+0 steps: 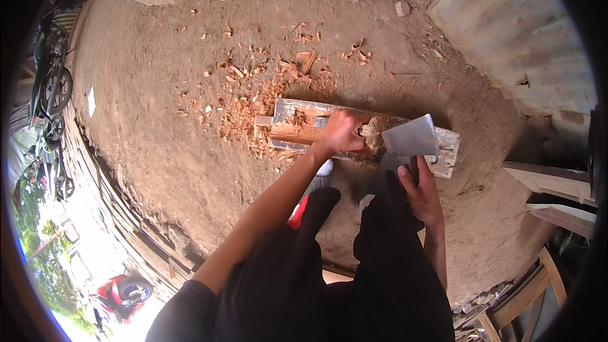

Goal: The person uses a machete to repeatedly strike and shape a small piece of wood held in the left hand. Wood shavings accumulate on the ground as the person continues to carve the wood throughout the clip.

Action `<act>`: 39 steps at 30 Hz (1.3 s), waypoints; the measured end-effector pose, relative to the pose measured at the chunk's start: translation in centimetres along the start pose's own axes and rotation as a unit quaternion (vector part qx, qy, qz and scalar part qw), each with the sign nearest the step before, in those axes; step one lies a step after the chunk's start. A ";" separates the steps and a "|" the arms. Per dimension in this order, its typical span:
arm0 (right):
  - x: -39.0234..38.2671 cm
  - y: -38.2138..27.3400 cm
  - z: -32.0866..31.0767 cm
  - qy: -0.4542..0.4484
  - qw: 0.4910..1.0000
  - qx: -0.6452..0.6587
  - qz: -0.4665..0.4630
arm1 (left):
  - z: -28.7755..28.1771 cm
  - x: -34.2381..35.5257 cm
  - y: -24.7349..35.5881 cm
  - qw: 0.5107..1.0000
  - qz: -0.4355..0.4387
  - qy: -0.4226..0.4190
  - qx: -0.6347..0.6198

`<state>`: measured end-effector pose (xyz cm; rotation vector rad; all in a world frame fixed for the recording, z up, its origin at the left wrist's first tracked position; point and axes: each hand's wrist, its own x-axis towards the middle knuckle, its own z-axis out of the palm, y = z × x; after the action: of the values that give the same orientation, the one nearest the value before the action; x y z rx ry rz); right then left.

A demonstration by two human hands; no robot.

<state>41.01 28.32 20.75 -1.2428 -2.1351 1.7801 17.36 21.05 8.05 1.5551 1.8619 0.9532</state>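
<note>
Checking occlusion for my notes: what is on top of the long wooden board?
On or just above the board, the left hand grips a frayed-ended tool. The surface beneath that hand and behind the broad-bladed tool is hidden.

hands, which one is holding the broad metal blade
The right hand, holding the broad metal blade by its dark handle; the left hand instead grips a frayed-ended tool.

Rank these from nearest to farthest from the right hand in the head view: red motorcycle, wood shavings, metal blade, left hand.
1. Metal blade: just beyond the right hand.
2. Left hand: to the left, over the plank.
3. Wood shavings: farther left, around the plank's left end.
4. Red motorcycle: far off, lower left.
</note>
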 end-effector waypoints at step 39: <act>2.8 3.6 -0.2 0.001 0.997 0.043 0.068 | 1.6 0.8 -0.1 0.998 -0.009 0.053 0.029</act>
<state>41.11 30.18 16.55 -1.3974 -1.9943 1.8995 18.38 22.09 7.07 1.5452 1.9894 1.0004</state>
